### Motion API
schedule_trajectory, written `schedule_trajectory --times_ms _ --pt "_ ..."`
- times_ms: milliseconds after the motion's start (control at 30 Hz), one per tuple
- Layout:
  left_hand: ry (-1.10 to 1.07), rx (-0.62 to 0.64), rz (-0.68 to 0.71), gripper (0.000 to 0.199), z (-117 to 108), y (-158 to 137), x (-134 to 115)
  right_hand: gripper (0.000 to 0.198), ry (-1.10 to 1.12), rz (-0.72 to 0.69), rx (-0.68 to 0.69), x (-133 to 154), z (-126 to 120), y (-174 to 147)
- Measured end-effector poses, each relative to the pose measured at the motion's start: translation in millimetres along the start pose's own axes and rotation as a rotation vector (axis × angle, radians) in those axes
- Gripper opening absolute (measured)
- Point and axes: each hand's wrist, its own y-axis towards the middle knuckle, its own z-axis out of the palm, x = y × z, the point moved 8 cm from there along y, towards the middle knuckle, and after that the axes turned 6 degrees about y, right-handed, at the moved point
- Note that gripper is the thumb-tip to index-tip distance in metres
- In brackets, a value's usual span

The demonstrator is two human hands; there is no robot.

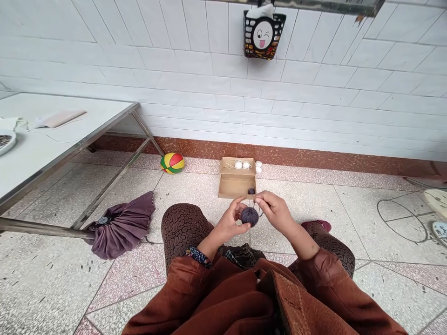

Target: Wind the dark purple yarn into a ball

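My left hand is closed around a dark purple-grey ball of yarn, thumb below and fingers above. Beside it, my right hand pinches a strand of the same dark yarn between thumb and fingertips, just above and to the right of the ball. Beyond both hands, an open cardboard box lies on the floor. In its near right corner sits a smaller dark yarn ball. Two white balls with loose white thread rest in the box's raised lid.
Small white round pieces lie right of the lid. A colourful ball sits by the wall, near a folded purple umbrella and a metal-framed table. A black basket hangs on the wall. At right stands a wire frame.
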Motion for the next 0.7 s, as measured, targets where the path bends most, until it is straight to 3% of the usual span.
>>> schedule_trajectory --times_ms 100,200,333,400,533,600,700 --pt "-0.15 0.063 0.041 0.083 10 -2 -17 0.026 -0.021 0.093 -0.036 -29 11 -6" --pt "-0.243 -0.123 0.045 0.077 -5 -1 -22 0.028 -0.026 0.127 0.073 -43 48 -31" --pt "-0.112 -0.379 -0.022 0.066 -32 -1 -6 0.032 -0.01 -0.031 0.366 -13 88 -60" --pt "-0.01 -0.403 -0.06 0.068 -37 -1 4 0.031 0.006 -0.111 0.411 10 81 -61" --pt "0.099 -0.304 -0.07 0.074 -30 0 9 0.027 0.018 -0.161 0.282 40 34 -32" --pt "0.105 -0.209 -0.043 0.075 -19 0 3 0.027 -0.01 -0.162 0.204 42 13 -13" --pt "0.103 -0.044 0.003 0.079 -2 -2 -11 0.026 -0.056 -0.097 0.06 22 -5 11"
